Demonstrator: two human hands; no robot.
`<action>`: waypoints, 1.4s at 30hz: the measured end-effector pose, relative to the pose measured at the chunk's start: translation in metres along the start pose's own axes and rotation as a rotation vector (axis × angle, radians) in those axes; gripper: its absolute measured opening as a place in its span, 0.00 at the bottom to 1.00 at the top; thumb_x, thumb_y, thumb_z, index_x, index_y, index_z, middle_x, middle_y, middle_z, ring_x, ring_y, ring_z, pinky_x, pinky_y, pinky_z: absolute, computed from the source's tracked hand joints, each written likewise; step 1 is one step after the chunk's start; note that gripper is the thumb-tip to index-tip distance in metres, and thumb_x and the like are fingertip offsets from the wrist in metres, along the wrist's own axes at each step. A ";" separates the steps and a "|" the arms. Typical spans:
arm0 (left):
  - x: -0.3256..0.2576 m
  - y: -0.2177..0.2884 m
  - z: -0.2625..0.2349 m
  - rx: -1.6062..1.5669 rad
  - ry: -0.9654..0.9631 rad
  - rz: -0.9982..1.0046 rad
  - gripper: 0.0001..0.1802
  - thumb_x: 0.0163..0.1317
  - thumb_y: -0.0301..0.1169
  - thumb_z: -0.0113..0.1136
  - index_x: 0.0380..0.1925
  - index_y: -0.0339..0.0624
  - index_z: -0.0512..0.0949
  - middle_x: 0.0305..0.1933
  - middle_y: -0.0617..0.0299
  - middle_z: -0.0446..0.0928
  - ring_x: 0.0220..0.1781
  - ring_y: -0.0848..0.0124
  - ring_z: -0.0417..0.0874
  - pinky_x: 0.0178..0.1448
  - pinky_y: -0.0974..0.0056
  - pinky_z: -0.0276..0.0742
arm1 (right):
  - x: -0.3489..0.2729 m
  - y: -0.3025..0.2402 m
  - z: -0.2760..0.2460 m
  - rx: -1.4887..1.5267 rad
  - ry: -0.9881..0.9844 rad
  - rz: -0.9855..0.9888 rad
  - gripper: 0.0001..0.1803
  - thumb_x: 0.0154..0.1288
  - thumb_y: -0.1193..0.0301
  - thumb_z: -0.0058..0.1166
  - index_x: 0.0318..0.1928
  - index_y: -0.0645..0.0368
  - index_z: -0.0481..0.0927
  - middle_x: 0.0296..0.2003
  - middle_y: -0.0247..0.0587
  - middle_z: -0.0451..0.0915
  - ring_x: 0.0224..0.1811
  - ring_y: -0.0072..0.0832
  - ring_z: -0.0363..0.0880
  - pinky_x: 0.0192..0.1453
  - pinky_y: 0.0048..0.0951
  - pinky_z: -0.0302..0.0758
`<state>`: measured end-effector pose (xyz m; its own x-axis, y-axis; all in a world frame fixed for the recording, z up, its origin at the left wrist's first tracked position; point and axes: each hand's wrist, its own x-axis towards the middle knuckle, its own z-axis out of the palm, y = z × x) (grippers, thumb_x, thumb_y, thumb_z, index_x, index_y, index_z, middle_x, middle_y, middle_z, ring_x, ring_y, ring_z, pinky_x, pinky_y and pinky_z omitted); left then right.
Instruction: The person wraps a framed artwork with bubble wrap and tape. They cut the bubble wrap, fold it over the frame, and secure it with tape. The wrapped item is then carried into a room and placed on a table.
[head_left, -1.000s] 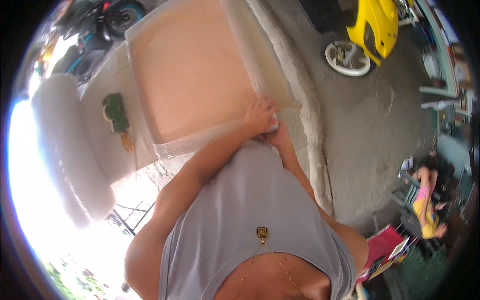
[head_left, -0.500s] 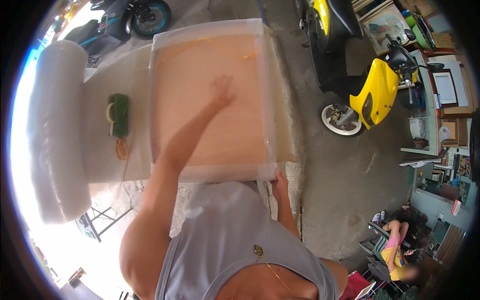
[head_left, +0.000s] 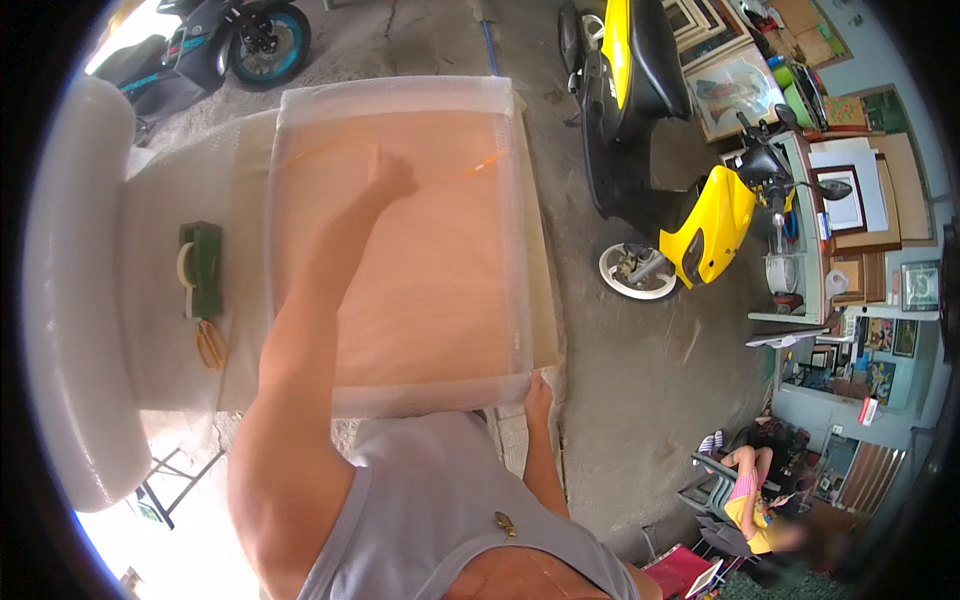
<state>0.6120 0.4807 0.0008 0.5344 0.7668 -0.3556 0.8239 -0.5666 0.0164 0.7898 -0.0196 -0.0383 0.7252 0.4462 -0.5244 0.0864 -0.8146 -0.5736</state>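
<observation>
A flat, tan rectangular panel point(head_left: 430, 290) lies in front of me inside clear bubble wrap point(head_left: 400, 95). Through the wrap an orange cord shows near its far end. My left hand point(head_left: 395, 175) reaches across to the far half of the panel, fingers outstretched on the wrap and somewhat blurred. At the near right corner, my right hand point(head_left: 538, 388) grips the edge of the wrapped panel; some fingers are hidden beneath. Left of the panel lie a green tape dispenser point(head_left: 207, 265) with a pale roll and orange-handled scissors point(head_left: 210, 345).
A large bubble wrap roll point(head_left: 80, 290) stands at the left end of the table. Beyond the right side is a yellow scooter point(head_left: 705, 235); a dark motorcycle point(head_left: 215, 50) is at the far left. A seated person point(head_left: 750, 500) and picture frames point(head_left: 840, 200) are at right.
My left hand has slid farther away and slightly left over the wrapped panel. My right hand stays at the near right corner. The whole view has shifted a little.
</observation>
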 end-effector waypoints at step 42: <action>-0.513 0.197 -0.141 -0.238 0.818 -0.562 0.19 0.52 0.43 0.57 0.19 0.36 0.77 0.21 0.48 0.75 0.27 0.51 0.77 0.32 0.53 0.72 | -0.036 0.162 -0.073 0.715 -0.539 0.275 0.35 0.63 0.48 0.42 0.56 0.68 0.62 0.51 0.48 0.69 0.51 0.39 0.70 0.53 0.40 0.69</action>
<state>0.5266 0.0181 0.3178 -0.0492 0.9249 0.3770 0.9637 -0.0552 0.2612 0.8277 -0.1940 -0.0664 0.2276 0.5296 -0.8171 -0.6115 -0.5754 -0.5432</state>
